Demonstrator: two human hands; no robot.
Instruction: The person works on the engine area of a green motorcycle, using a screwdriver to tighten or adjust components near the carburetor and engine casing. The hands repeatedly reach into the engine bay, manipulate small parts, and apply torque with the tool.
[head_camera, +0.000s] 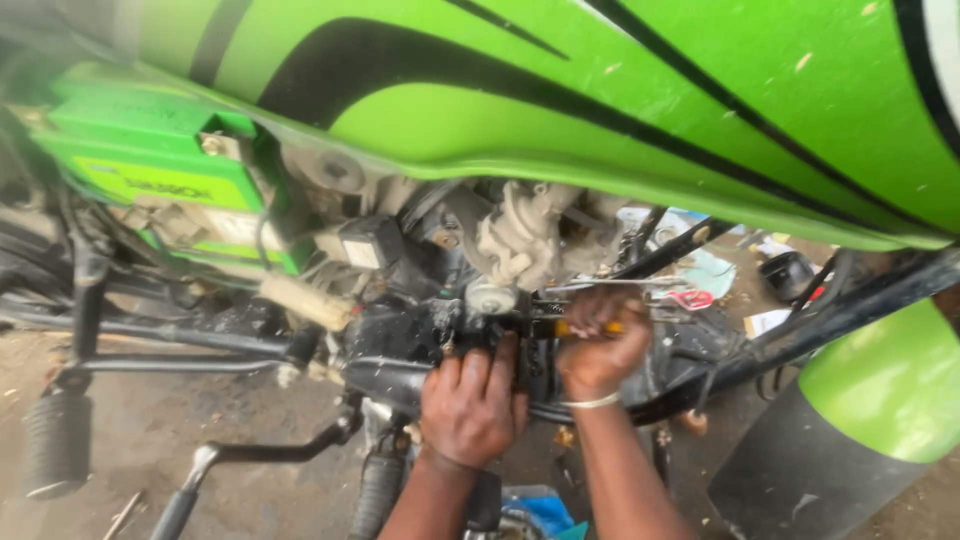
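Both hands, left hand (472, 405) beside right hand (598, 345), on the engine (400, 345) under the fuel tank (560, 90).

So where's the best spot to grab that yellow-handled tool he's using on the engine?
Probably by the yellow handle, coming from the right side as the right hand does. The tool lies level with its tip toward the engine, where the left hand already crowds the working end.

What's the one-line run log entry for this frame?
left hand: pressed on black engine casing | right hand: gripping yellow-handled tool | above: green motorcycle fuel tank with black stripes
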